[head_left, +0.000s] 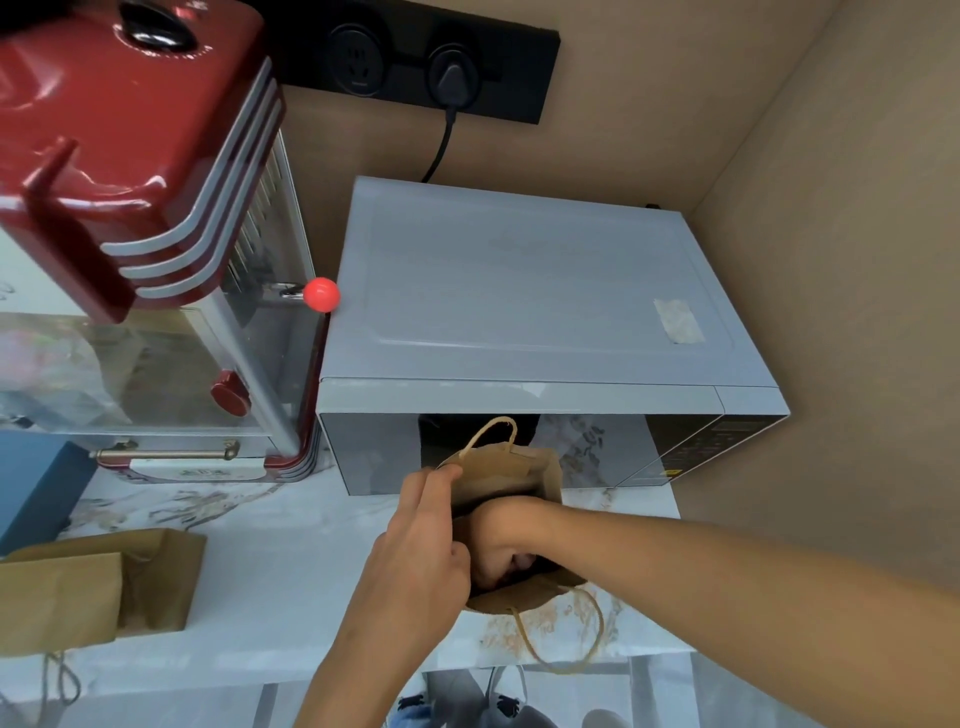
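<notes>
Brown paper bag is what this work turns on. It stands upright on the marbled counter, just in front of the microwave door, with its mouth open toward the camera. We see 2 rope handles: the far one arches up against the microwave, and the near one droops over the counter's front edge.

The left hand pinches the bag's left rim between thumb and fingers, holding the mouth apart. The right hand reaches down into the open mouth (its forearm comes in from the right, over the rim). Its fingers are hidden by the paper and by the hand itself, so we cannot tell whether they clasp anything or hang loose.

We judge the work to be about midway. The bag is opened, stood up and steadied, and 1 hand is inside it, either shaping the bottom or putting in or fetching something. We can make out no contents. What is left, as we read it, is to bring the right hand out and let go of the rim. A second bag lies flat to the left, below the red popcorn machine, with no hand on it, so it may be next.
</notes>
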